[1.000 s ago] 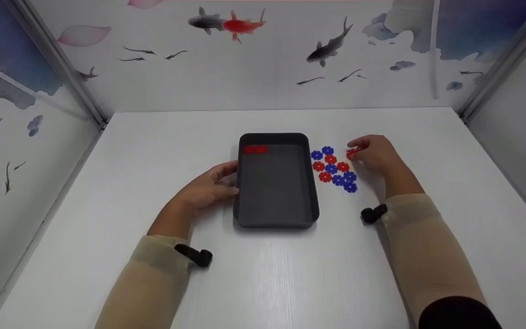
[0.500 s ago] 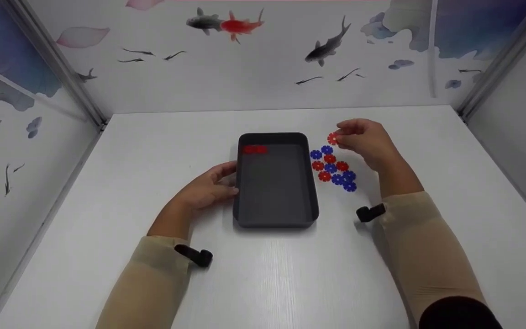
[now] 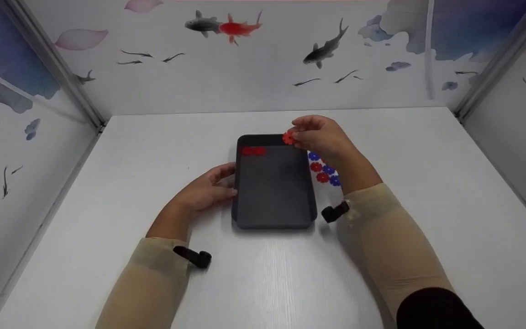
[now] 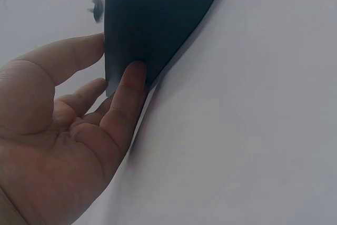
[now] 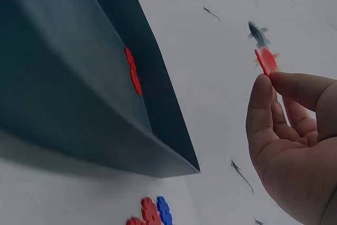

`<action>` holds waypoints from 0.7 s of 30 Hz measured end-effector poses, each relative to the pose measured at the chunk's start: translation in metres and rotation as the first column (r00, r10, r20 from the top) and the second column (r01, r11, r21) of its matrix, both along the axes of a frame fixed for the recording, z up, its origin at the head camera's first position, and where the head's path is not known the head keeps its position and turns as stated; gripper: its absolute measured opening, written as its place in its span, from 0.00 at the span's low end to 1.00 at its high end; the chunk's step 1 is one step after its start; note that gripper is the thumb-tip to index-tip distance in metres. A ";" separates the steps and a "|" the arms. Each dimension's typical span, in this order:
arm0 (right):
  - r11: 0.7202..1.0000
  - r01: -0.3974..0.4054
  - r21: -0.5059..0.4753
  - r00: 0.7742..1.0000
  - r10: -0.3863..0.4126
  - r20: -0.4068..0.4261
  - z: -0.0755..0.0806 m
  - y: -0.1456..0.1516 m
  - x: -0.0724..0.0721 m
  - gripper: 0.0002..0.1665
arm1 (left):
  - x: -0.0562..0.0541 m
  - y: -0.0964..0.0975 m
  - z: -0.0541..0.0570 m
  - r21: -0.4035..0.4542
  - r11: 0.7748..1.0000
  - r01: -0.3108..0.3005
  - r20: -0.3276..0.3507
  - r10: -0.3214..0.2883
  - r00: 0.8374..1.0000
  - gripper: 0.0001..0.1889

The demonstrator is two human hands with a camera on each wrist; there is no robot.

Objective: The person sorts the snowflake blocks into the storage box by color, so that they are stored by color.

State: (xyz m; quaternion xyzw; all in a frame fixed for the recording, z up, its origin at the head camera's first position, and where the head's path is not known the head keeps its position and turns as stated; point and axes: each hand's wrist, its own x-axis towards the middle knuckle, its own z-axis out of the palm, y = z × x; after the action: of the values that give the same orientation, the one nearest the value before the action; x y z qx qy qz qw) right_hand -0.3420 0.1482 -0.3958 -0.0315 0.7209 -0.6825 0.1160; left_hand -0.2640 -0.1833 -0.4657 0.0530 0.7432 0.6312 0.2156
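Note:
A dark grey rectangular tray [image 3: 274, 192] stands on the table, with two red flower-shaped plastic discs [image 3: 254, 151] side by side in its far left corner. My left hand [image 3: 206, 189] rests its fingertips and thumb against the tray's left outer wall, which the left wrist view shows up close at the tray wall [image 4: 158, 19]. Between thumb and forefinger, my right hand [image 3: 322, 137] pinches one more red flower-shaped disc [image 3: 289, 137], held above the tray's far right corner. In the right wrist view that pinched disc [image 5: 261, 62] appears edge-on, apart from the tray.
Right of the tray lies a loose group of red discs [image 3: 322, 177] and blue discs [image 3: 314, 156], partly hidden behind the right hand and forearm. White panels with painted fish [image 3: 324, 48] enclose the table [image 3: 263, 278] at the back and sides.
My right hand has lifted the red disc from beside the group and carried it left, over the tray's far right corner. My left hand has stayed at the tray's side.

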 end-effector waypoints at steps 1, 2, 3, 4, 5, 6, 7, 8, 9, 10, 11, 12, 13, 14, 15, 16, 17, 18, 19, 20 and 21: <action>1.000 -0.009 -0.022 1.000 0.009 0.012 0.000 -0.005 -0.003 0.15 | 0.000 0.000 0.000 0.006 1.000 0.002 0.002 -0.002 1.000 0.42; 0.999 -0.014 -0.050 0.999 0.015 0.028 0.000 -0.010 -0.007 0.16 | 0.000 0.000 0.000 0.011 1.000 -0.002 0.011 0.002 1.000 0.42; 0.997 -0.020 -0.069 0.999 0.022 0.042 -0.001 -0.014 -0.010 0.16 | 0.000 0.000 0.000 0.017 1.000 0.000 0.019 0.000 1.000 0.42; 0.996 -0.021 -0.082 0.998 0.025 0.057 -0.001 -0.018 -0.013 0.16 | 0.000 0.001 0.000 0.022 1.000 0.000 0.025 -0.001 1.000 0.43; 0.996 -0.024 -0.085 0.997 0.030 0.070 -0.001 -0.022 -0.016 0.16 | -0.001 0.001 0.000 0.027 1.000 0.001 0.030 -0.001 1.000 0.43; 0.996 -0.023 -0.090 0.996 0.031 0.085 -0.002 -0.025 -0.019 0.17 | -0.001 0.002 0.000 0.035 0.999 -0.002 0.039 0.001 0.999 0.43; 0.995 -0.023 -0.098 0.995 0.033 0.097 -0.002 -0.029 -0.021 0.17 | -0.001 0.002 0.000 0.046 0.999 -0.006 0.047 0.004 0.999 0.43; 0.994 -0.019 -0.111 0.994 0.031 0.109 -0.002 -0.032 -0.024 0.17 | -0.001 0.003 0.000 0.051 0.999 -0.011 0.052 0.008 0.999 0.43; 0.993 -0.015 -0.116 0.993 0.029 0.115 -0.002 -0.035 -0.026 0.17 | -0.001 0.003 0.000 0.053 0.999 -0.015 0.053 0.012 0.999 0.43; 0.992 -0.009 -0.123 0.992 0.024 0.120 -0.002 -0.038 -0.027 0.17 | -0.001 0.003 0.001 0.053 0.998 -0.018 0.055 0.016 0.998 0.43; 0.992 -0.003 -0.127 0.992 0.019 0.123 -0.002 -0.040 -0.029 0.17 | -0.001 0.003 0.001 0.053 0.998 -0.022 0.055 0.019 0.998 0.43; 0.992 0.004 -0.129 0.992 0.012 0.126 -0.003 -0.042 -0.030 0.17 | 0.000 0.003 0.001 0.051 0.998 -0.026 0.058 0.023 0.998 0.43; 0.992 0.008 -0.123 0.992 0.008 0.124 -0.005 -0.045 -0.031 0.17 | 0.000 0.003 0.001 0.047 0.998 -0.029 0.058 0.026 0.998 0.43; 0.994 0.010 -0.112 0.992 0.004 0.123 -0.007 -0.047 -0.032 0.18 | 0.001 0.002 0.002 0.044 0.999 -0.031 0.059 0.028 0.998 0.43; 0.996 0.010 -0.094 0.993 0.001 0.121 -0.009 -0.049 -0.033 0.18 | 0.001 0.002 0.002 0.041 0.999 -0.032 0.060 0.030 0.998 0.43; 0.997 0.010 -0.072 0.993 -0.001 0.122 -0.012 -0.050 -0.034 0.18 | 0.001 0.001 0.002 0.038 0.999 -0.032 0.058 0.029 0.998 0.43; 0.999 0.012 -0.050 0.992 -0.006 0.124 -0.014 -0.052 -0.035 0.18 | 0.001 0.001 0.003 0.037 0.999 -0.028 0.054 0.026 0.998 0.43; 1.000 0.011 -0.029 0.992 -0.008 0.122 -0.017 -0.053 -0.035 0.18 | 0.001 0.001 0.003 0.038 0.999 -0.023 0.050 0.021 0.999 0.44; 1.000 0.010 -0.009 0.993 -0.009 0.121 -0.019 -0.054 -0.036 0.18 | 0.001 0.000 0.003 0.039 0.999 -0.017 0.047 0.015 0.999 0.44; 1.000 0.009 0.009 0.993 -0.010 0.118 -0.022 -0.055 -0.037 0.19 | 0.001 0.000 0.003 0.041 0.999 -0.011 0.041 0.009 0.999 0.44; 0.999 0.009 0.031 0.994 -0.013 0.113 -0.024 -0.056 -0.037 0.19 | 0.001 -0.001 0.003 0.042 0.999 -0.005 0.033 0.004 0.999 0.44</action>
State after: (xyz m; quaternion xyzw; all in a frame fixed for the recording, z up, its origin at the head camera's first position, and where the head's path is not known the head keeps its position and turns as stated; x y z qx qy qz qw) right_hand -0.3792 0.0917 -0.4197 0.0129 0.7238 -0.6727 0.1531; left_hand -0.2634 -0.1839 -0.4624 0.0454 0.7262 0.6479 0.2253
